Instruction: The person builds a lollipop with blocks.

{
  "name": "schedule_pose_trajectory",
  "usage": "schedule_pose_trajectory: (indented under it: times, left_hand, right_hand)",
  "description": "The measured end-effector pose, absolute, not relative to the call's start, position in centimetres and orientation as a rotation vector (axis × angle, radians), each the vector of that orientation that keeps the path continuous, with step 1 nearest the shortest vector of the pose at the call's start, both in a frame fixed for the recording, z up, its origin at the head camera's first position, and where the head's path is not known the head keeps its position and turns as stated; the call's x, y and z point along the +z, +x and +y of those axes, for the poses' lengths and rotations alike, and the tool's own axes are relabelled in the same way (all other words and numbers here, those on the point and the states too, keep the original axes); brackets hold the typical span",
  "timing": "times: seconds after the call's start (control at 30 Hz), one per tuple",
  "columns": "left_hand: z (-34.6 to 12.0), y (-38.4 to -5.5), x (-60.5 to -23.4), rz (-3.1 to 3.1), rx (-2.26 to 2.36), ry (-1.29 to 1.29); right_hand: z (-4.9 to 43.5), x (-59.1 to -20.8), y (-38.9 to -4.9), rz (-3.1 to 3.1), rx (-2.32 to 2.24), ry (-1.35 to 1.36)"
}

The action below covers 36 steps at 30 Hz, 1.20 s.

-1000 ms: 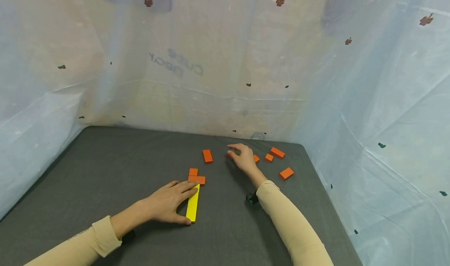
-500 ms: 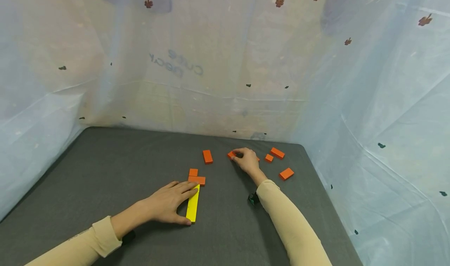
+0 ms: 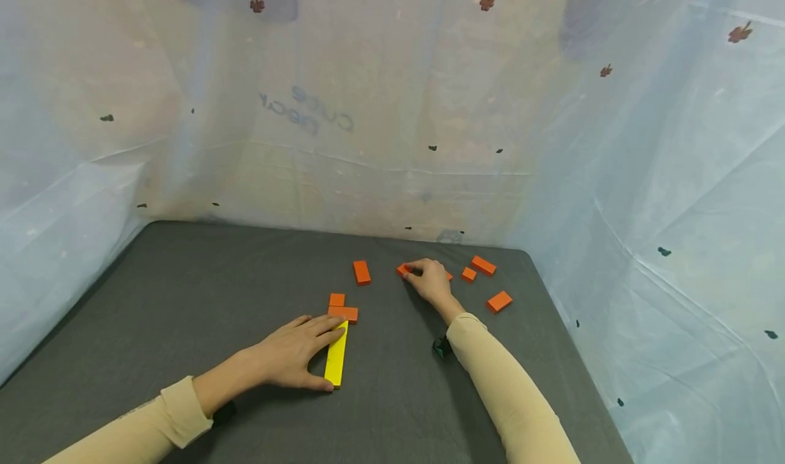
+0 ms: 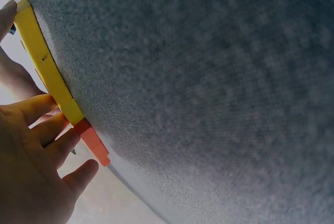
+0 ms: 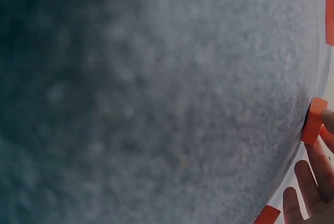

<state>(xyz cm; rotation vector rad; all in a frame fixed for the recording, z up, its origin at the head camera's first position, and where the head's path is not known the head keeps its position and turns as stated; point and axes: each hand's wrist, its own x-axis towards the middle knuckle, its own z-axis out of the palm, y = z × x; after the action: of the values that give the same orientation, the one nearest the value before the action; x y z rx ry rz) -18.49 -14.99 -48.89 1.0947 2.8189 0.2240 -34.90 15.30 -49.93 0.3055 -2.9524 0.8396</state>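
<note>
My left hand point(image 3: 293, 352) lies over a long yellow block point(image 3: 335, 362), thumb at its near end and straight fingers along its far end. In the left wrist view, the fingertips touch the yellow block point(image 4: 44, 59). Just beyond it, an orange rectangular block point(image 3: 349, 315) lies crosswise, with a small orange block point(image 3: 337, 300) behind its left part. Farther right, my right hand point(image 3: 433, 284) pinches an orange block point(image 3: 401, 269) between thumb and finger. That orange block point(image 5: 312, 126) shows at the right edge of the right wrist view, partly behind the fingers.
One orange block point(image 3: 362, 273) lies behind the left group. Right of my right hand are a small orange block point(image 3: 469, 274), a longer one point(image 3: 484, 266) and another point(image 3: 499, 302). One more is mostly hidden behind that hand. Translucent sheeting point(image 3: 380, 198) surrounds the dark table point(image 3: 233, 280).
My right hand has come down a little to the orange block and taken it between thumb and finger, then stayed there. The left hand and the yellow block have not moved.
</note>
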Motion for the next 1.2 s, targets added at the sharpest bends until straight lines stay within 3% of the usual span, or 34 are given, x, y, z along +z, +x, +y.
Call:
schedule_pose_trajectory:
  times: [1.2]
  left_hand:
    - [-14.9,-18.7,-48.9,2.828,0.204,1.083]
  right_hand:
    - [9.0,-48.6,-29.5,-2.885,0.95,1.011]
